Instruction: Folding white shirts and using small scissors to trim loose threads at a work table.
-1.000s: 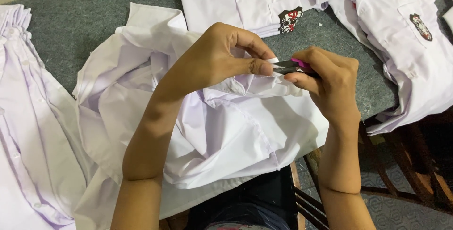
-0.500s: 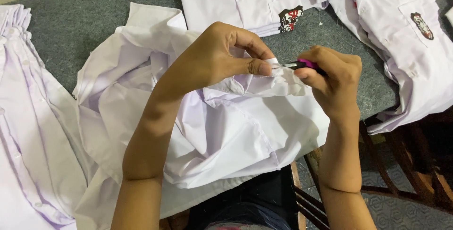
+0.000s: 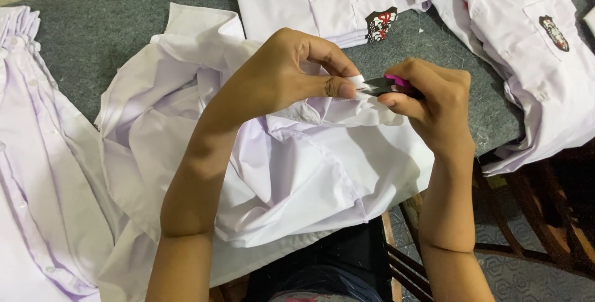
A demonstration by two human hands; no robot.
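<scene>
A white shirt (image 3: 297, 172) lies crumpled over the grey table edge and my lap. My left hand (image 3: 291, 72) pinches a raised fold of its fabric between thumb and fingers. My right hand (image 3: 434, 103) grips small thread snips (image 3: 387, 85) with a pink handle and dark blades. The blade tips touch the pinched fabric right beside my left thumb. Most of the snips is hidden inside my right fist.
More white shirts with red-and-white patches and dark crests lie at the back (image 3: 322, 1) and at the right (image 3: 533, 48). A stack of white shirts (image 3: 37, 172) fills the left. The grey felt table top (image 3: 99, 41) shows between them. A wooden chair frame (image 3: 545, 227) stands lower right.
My right hand has shifted slightly left, bringing the snips closer against the fabric held by my left thumb. The left hand and shirt have barely moved.
</scene>
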